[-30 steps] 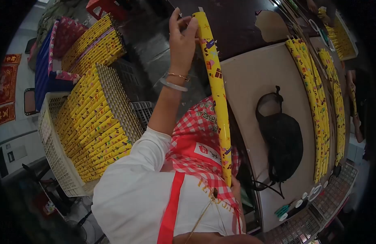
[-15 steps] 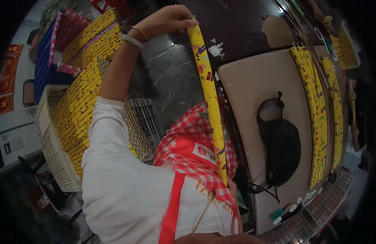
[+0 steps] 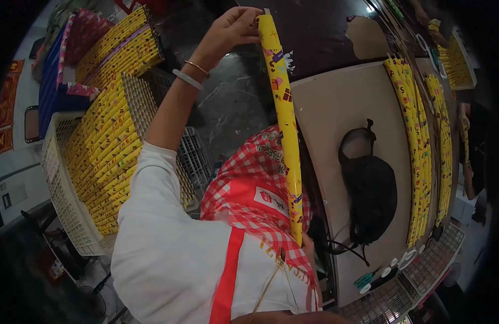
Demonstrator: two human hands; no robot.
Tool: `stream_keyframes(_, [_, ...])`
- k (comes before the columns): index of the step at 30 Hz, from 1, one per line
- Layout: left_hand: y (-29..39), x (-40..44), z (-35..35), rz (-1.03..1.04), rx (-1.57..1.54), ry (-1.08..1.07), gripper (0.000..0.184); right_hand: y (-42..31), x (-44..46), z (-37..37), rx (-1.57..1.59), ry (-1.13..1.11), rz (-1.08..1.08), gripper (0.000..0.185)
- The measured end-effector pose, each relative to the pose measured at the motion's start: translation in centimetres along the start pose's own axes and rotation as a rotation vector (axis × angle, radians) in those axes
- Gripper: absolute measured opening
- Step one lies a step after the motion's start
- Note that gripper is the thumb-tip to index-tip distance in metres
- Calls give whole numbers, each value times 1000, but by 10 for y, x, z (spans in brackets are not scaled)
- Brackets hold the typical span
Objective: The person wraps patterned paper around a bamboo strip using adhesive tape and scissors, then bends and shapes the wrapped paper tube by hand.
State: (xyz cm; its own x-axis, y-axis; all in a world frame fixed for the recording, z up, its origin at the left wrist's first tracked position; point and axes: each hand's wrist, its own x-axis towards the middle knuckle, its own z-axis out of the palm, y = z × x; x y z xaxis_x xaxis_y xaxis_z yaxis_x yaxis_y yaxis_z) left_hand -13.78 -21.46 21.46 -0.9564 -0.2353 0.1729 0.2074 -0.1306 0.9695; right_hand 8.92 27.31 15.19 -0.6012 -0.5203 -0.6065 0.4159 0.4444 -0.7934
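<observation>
A long roll of yellow printed wrapping paper [image 3: 284,119] stretches from the top of the view down to the front of the checked apron. At its upper end is my left hand [image 3: 236,27], fingers and thumb closed on the edge there. My right hand [image 3: 308,246] is at the lower end, mostly hidden behind the roll and apron; its fingers cannot be made out. A black bag [image 3: 371,197] with straps lies on the brown board [image 3: 328,140] to the right of the roll.
On the left, a white plastic basket [image 3: 58,173] holds several yellow rolls [image 3: 106,167]. More rolls [image 3: 414,156] lie along the board's far right side. Teal-handled scissors [image 3: 363,281] and wire baskets [image 3: 436,264] are at lower right. Another person's arm [image 3: 465,151] shows at far right.
My left hand has shifted slightly, its fingers now less wrapped over the roll's upper end. The roll's top has moved a little right, and the whole view has shifted slightly.
</observation>
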Motion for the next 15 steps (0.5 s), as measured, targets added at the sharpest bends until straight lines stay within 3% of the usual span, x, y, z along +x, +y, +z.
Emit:
stream_keyframes(2, [-5,-10,15,-49,180,76,45,-3,1,1,32,15,33,43])
stream_keyframes(7, [10,-9,27,-100,201,70,37,-7,3,2,31,-4,68,42])
stream_keyframes(12, [9,-8,24,-183,-136,65,32,21,2,1,119,-13,-7,42])
stream_keyframes(15, [10,-8,25,-203,-105,151,30,9,1,3,128,3,20,42])
